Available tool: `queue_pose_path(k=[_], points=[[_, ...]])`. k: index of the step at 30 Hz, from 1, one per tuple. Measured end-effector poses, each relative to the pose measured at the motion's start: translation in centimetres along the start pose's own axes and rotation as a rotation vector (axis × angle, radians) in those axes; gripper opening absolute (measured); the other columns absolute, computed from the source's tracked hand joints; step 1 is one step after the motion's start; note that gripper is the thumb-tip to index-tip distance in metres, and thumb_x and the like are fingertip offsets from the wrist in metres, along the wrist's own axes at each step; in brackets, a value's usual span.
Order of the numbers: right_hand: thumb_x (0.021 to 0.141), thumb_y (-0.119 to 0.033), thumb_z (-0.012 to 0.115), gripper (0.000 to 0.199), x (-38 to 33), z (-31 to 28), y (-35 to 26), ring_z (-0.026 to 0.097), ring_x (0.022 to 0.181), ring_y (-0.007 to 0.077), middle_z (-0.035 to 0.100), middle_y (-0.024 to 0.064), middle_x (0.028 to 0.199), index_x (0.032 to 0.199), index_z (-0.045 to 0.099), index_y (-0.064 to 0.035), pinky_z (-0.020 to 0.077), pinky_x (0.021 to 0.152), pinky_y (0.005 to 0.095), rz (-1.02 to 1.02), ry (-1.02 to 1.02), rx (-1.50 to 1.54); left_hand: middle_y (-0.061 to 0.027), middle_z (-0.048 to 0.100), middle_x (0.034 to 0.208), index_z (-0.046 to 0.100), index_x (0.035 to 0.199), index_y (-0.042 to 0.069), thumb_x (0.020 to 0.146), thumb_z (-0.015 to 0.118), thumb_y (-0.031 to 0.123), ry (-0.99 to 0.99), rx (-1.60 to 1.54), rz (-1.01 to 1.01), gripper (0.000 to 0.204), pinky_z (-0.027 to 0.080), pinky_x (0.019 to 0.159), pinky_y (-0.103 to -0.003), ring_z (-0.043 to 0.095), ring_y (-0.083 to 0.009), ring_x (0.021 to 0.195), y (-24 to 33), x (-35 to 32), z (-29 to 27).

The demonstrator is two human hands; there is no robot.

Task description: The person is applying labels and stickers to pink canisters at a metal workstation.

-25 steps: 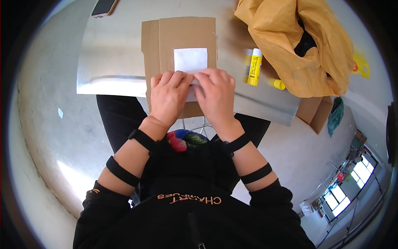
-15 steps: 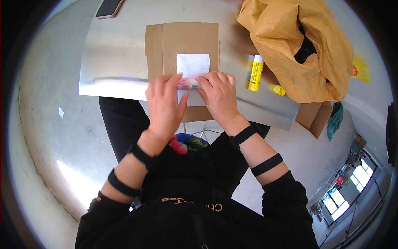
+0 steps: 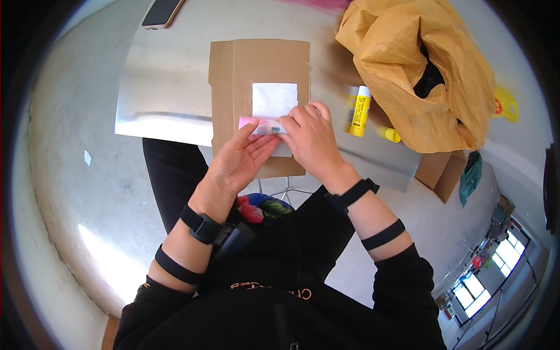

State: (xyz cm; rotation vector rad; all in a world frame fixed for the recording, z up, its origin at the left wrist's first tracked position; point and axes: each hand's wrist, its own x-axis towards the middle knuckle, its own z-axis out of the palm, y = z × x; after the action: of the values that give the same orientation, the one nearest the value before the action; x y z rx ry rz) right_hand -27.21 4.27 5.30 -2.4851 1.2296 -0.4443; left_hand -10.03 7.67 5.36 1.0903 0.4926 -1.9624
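A: What is held at this moment?

B: A small strip with a pink end (image 3: 256,123) is held between both hands, just above the flat brown cardboard envelope (image 3: 259,64). The left hand (image 3: 236,160) is closed on its pink end with thumb and fingers, palm turned up. The right hand (image 3: 312,137) is pinched on the other end, fingers curled down. The strip lies at the lower edge of the white rectangular label (image 3: 274,99), which sits on the envelope. Whether the strip already touches the label cannot be told.

A: How should the step be done well?

B: In my judgement, the strip should be kept straight and level with the label's lower edge, and both ends should be lowered together, so that no wrinkle is made. The envelope should be kept flat on the shiny silver sheet (image 3: 163,87); it could slide there easily.

A: What is near that could disturb?

B: A yellow glue stick with a white cap (image 3: 359,111) is standing just beside the right hand, near the crumpled yellow plastic bag (image 3: 420,64). A dark phone (image 3: 162,11) lies well apart, at the far edge.
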Motion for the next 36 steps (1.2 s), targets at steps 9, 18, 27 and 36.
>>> queue_pose_path(k=[9, 18, 27, 36], points=[[0.074, -0.009, 0.063, 0.021, -2.2, -4.0, -3.7, 0.054, 0.090, 0.0193, 0.053, 0.0029, 0.085, 0.094, 0.058, -0.0076, 0.0325, 0.095, 0.0407, -0.088, -0.014, -0.048, -0.0100, 0.063, 0.105, 0.055, 0.112, -0.001, 0.089, 0.062, 0.018, -0.094, 0.523, -0.103, 0.032, 0.054, 0.079, -0.025, 0.065, -0.0227, 0.094, 1.4, -4.1, 0.7], [0.072, -0.012, 0.063, 0.032, -4.6, -5.6, -5.8, 0.054, 0.090, 0.0183, 0.053, 0.0030, 0.090, 0.104, 0.060, -0.0073, 0.0341, 0.096, 0.0384, -0.057, 0.124, 0.009, -0.0070, 0.062, 0.105, 0.056, 0.114, 0.004, 0.087, 0.063, 0.011, -0.057, 0.505, 0.084, 0.028, 0.053, 0.082, -0.029, 0.062, -0.0164, 0.095, -1.9, -7.2, 0.4], [0.084, -0.019, 0.069, 0.049, -6.3, -8.8, -6.5, 0.060, 0.081, 0.0112, 0.057, 0.0116, 0.103, 0.123, 0.048, 0.0025, 0.0471, 0.063, 0.0199, 0.812, -0.100, 1.243, -0.0031, 0.063, 0.084, 0.057, 0.095, 0.006, 0.087, 0.066, 0.016, -0.146, 0.760, 0.278, 0.016, 0.048, 0.064, -0.019, 0.060, -0.0069, 0.078, -2.8, -10.5, 1.4], [0.085, -0.015, 0.066, 0.025, -5.8, -10.1, -7.3, 0.059, 0.060, 0.0077, 0.061, 0.0043, 0.076, 0.102, 0.056, 0.0008, 0.0475, 0.052, 0.0192, 0.877, -0.151, 1.497, -0.0032, 0.062, 0.085, 0.056, 0.097, 0.005, 0.088, 0.064, 0.019, -0.302, 0.892, 0.046, 0.019, 0.047, 0.056, -0.020, 0.060, -0.0065, 0.072, -0.3, -10.8, 2.0]])
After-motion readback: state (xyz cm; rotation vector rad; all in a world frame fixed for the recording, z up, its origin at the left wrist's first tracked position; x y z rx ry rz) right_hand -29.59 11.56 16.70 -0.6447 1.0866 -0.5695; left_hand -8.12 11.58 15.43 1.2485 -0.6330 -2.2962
